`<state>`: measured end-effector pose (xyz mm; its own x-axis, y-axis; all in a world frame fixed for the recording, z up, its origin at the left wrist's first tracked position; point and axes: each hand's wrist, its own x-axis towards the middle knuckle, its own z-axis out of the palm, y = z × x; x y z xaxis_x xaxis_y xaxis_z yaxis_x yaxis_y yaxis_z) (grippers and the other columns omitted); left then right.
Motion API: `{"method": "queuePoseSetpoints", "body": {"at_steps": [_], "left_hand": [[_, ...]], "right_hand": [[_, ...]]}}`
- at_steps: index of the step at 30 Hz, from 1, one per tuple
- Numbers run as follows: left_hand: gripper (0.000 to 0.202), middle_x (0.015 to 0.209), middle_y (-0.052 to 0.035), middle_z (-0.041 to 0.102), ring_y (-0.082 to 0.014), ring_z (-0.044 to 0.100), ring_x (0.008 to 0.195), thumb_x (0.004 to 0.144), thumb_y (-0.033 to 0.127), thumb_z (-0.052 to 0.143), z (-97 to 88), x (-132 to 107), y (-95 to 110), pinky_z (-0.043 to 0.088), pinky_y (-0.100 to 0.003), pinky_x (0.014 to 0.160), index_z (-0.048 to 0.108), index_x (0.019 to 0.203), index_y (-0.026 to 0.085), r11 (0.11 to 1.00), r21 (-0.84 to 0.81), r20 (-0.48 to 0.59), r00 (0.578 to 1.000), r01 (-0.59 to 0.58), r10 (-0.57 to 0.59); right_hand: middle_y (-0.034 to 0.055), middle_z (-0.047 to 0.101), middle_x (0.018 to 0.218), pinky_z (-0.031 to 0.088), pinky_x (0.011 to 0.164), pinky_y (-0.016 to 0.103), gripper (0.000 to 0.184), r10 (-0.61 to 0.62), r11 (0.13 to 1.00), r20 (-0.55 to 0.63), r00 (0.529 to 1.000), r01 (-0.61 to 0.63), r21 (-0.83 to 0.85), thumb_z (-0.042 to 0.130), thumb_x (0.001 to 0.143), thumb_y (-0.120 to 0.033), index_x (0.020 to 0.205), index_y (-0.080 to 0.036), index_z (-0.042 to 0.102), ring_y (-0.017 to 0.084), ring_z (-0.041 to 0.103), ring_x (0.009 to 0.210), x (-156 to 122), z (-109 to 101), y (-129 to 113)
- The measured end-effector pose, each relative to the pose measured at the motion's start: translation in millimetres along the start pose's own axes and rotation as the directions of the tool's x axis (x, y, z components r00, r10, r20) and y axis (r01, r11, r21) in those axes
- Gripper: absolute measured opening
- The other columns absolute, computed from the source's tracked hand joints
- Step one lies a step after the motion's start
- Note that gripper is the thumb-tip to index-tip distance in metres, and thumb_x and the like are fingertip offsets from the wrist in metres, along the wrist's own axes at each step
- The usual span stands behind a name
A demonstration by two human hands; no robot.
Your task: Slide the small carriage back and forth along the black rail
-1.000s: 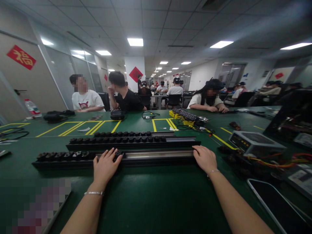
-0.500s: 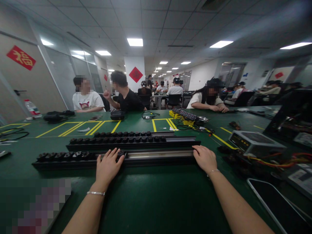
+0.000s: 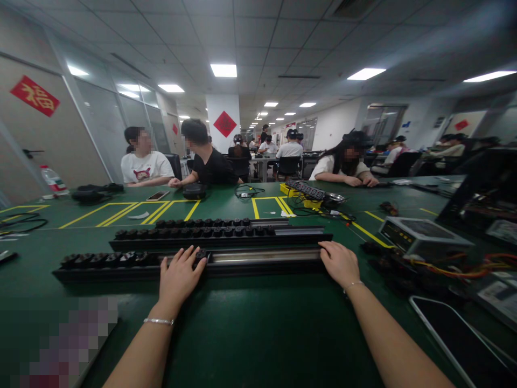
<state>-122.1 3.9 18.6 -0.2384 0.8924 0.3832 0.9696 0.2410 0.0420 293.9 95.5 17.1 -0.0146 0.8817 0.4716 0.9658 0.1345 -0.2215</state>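
A long black rail (image 3: pixel 258 269) with a shiny metal channel lies across the table before me. Several black knob-like parts (image 3: pixel 99 260) sit in a row along its left portion. My left hand (image 3: pixel 180 272) lies over the rail with fingers spread, its thumb and index finger beside one black knob-like part (image 3: pixel 202 254); contact under the fingers is hidden. At the rail's right end, my right hand (image 3: pixel 341 263) is bent around the end, fingertips on its top. Behind it lies a second black rail (image 3: pixel 302 237) with a long row of similar parts.
Another rail with knobs (image 3: pixel 210 221) lies farther back. Right of my hand are a power supply unit (image 3: pixel 424 237) with coloured wires and a phone (image 3: pixel 460 339). A power strip (image 3: pixel 305 188) with cables lies beyond. Several people (image 3: pixel 214 161) sit across the green table (image 3: pixel 258 334).
My hands and the rail have not visibly moved. Across the table, the person in black has lowered a raised hand to the tabletop, and the person in white beside them has turned slightly.
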Motion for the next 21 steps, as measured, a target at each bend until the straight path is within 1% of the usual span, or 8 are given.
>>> {"method": "queuePoseSetpoints", "body": {"at_steps": [12, 21], "left_hand": [[0.052, 0.142, -0.0023, 0.042, -0.0263, 0.032, 0.133, 0.087, 0.049, 0.028, -1.1, 0.0, 0.8, 0.02, -0.057, 0.106, 0.046, 0.131, 0.029, 1.0, 0.003, 0.022, 1.0, -0.001, 0.001], [0.05, 0.143, -0.0036, 0.042, -0.0264, 0.032, 0.133, 0.087, 0.048, 0.03, -4.9, -1.5, 5.0, 0.021, -0.055, 0.106, 0.045, 0.131, 0.03, 1.0, 0.031, 0.024, 1.0, -0.005, 0.005]], "right_hand": [[0.0021, 0.063, 0.118, 0.036, 0.095, 0.039, 0.038, 0.015, 1.0, 0.026, 1.0, -0.015, -0.001, 0.034, 0.085, -0.031, 0.108, -0.025, 0.064, 0.021, 0.05, 0.115, -0.2, -1.7, -0.5], [0.0027, 0.063, 0.117, 0.036, 0.095, 0.038, 0.038, 0.0, 1.0, 0.015, 1.0, 0.001, -0.002, 0.035, 0.085, -0.03, 0.108, -0.023, 0.064, 0.02, 0.051, 0.114, 0.5, 0.7, 1.6]]}}
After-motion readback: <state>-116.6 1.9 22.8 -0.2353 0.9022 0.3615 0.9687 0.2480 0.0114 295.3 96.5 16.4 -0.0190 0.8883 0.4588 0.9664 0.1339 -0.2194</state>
